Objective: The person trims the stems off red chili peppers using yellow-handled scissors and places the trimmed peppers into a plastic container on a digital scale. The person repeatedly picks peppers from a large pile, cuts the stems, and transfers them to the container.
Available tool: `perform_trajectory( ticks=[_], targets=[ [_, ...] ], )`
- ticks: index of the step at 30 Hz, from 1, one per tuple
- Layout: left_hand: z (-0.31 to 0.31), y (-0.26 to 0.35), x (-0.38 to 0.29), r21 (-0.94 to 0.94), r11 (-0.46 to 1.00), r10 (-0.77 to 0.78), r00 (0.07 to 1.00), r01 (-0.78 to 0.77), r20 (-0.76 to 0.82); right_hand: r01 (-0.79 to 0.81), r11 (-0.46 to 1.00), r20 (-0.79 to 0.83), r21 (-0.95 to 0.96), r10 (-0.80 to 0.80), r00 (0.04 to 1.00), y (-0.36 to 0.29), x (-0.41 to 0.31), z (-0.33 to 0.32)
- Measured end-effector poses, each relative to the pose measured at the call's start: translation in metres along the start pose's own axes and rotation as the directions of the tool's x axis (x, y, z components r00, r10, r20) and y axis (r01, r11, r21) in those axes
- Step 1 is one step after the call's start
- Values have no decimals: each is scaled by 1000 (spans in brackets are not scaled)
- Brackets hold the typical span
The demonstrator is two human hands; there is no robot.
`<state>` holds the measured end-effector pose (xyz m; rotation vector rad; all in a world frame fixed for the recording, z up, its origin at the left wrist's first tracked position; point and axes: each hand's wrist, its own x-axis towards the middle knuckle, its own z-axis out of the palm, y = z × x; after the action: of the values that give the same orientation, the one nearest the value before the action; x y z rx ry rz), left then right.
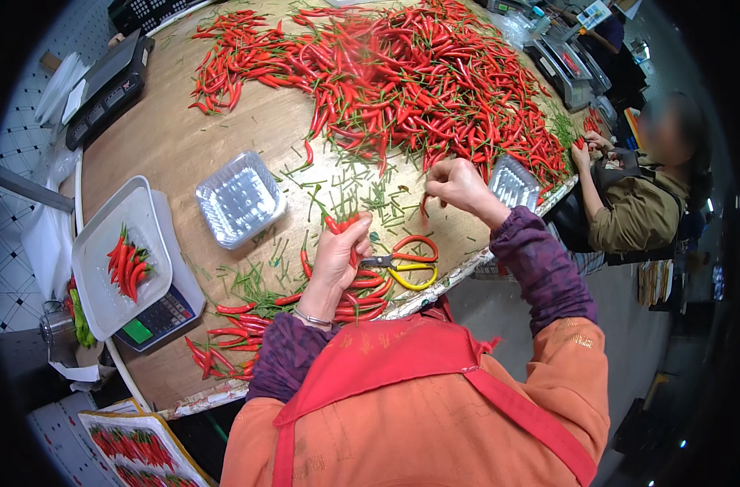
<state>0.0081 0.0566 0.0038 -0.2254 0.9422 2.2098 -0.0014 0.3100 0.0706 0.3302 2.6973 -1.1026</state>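
My left hand (334,255) is closed around a small bunch of red chili peppers (340,224), their green stems pointing away from me. To its right, my right hand (464,185) pinches a single red chili (425,206), slightly blurred, over the wooden table (181,122). Scissors with one red and one yellow handle loop (413,266) lie beside my left hand, their blade tips hidden by it. Loose chilies (367,301) rest under and behind my left wrist. Cut green stems (376,195) are scattered between and beyond my hands.
A large chili heap (430,79) covers the far side. One clear plastic tray (241,198) stands left, another (515,182) beyond my right wrist. A scale (163,322) carries a white pan (90,268) with several chilies. A co-worker (631,201) handles chilies at right.
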Motion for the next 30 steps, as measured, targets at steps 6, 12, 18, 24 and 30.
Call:
perform_trajectory(
  ticks=[6, 12, 18, 24, 30],
  targets=[
    [-3, -1, -1, 179, 983, 40, 998, -50, 57, -8, 872, 293, 490, -156, 943, -47, -15, 58],
    [-5, 14, -3, 112, 992, 48, 989, -64, 141, 115, 869, 184, 482, -229, 956, -58, -7, 67],
    [-10, 18, -1, -67, 995, 81, 994, -77, 68, 193, 908, -374, -373, -337, 864, -6, 58, 71],
    [-15, 19, 3, 39, 981, 193, 980, -191, -48, 196, 942, -271, -273, -271, 924, -2, 62, 63],
    [-11, 13, 4, 418, 761, 565, 824, -496, -52, 384, 907, 281, -172, -328, 902, -57, 5, -2]
  ],
)
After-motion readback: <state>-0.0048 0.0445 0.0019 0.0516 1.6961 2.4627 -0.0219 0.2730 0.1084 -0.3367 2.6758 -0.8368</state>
